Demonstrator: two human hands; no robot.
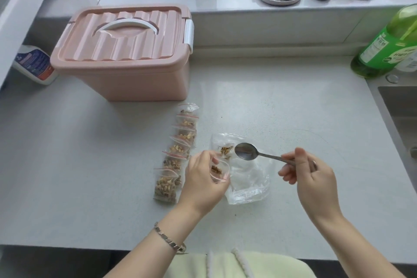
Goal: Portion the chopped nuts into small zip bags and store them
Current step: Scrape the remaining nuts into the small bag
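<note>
The left hand [203,178], as I read it on my feed, is curled round a small clear zip bag [220,170] with a red seal strip, thumb and fingers holding it up off the grey speckled countertop [90,165]; I can make out a little clump of brown chopped nuts [216,169] inside it. A metal link bracelet [169,238] sits on that wrist. The right hand [309,176] grips the handle of a metal spoon [246,151], fingers folded round it, and the spoon's bowl points left and looks empty to me. The bowl hangs over the far end of a large clear plastic bag [243,178] that lies crumpled on the counter between the two hands, with a few more nut pieces at its far end, just beside the spoon. Left of the hand I see a row of filled small zip bags [178,149], overlapping one another and running from near the front edge back towards a pink plastic storage box [126,52]. The box stands at the back left with its ribbed lid on, a white handle lying flat in the top and a white latch on its right side. A white bottle [33,64] with a blue and red label lies just left of the box. At the far right stands a green bottle [388,45], with the corner of a steel sink [401,119] in front of it.
</note>
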